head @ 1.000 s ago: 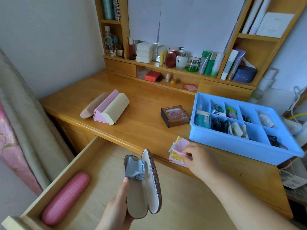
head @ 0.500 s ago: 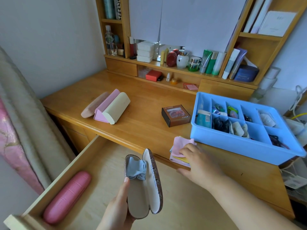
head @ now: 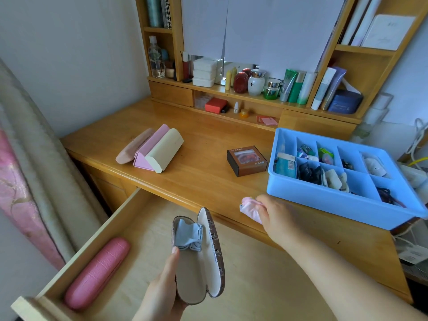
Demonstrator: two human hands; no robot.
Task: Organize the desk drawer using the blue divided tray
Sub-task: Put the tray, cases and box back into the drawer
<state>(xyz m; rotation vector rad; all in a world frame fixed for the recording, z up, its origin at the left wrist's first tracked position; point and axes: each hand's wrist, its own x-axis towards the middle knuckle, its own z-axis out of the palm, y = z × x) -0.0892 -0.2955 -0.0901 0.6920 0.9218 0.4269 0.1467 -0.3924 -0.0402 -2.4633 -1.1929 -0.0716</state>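
Observation:
My left hand [head: 162,288] holds an open brown glasses case [head: 199,262] over the open wooden drawer [head: 120,218]; a folded grey-blue cloth [head: 188,235] lies in the case's far end. My right hand [head: 275,216] grips a bunched pink cloth [head: 250,208] at the desk's front edge, just in front of the blue divided tray [head: 324,202]. The tray stands on the desk at the right, with small items in several compartments. A pink case [head: 97,272] lies in the drawer's left front corner.
On the desk [head: 208,177] lie three glasses cases side by side at the left, beige [head: 126,150], pink [head: 150,147] and cream [head: 165,149], and a small brown box [head: 246,161]. Shelves behind hold bottles, jars and boxes. A padded surface flanks the drawer on the left.
My right hand has gathered the pink cloth off the small stack at the desk edge and lifted it, bunched in its fingers. The yellow sheets under it are no longer visible. The left hand holds steady.

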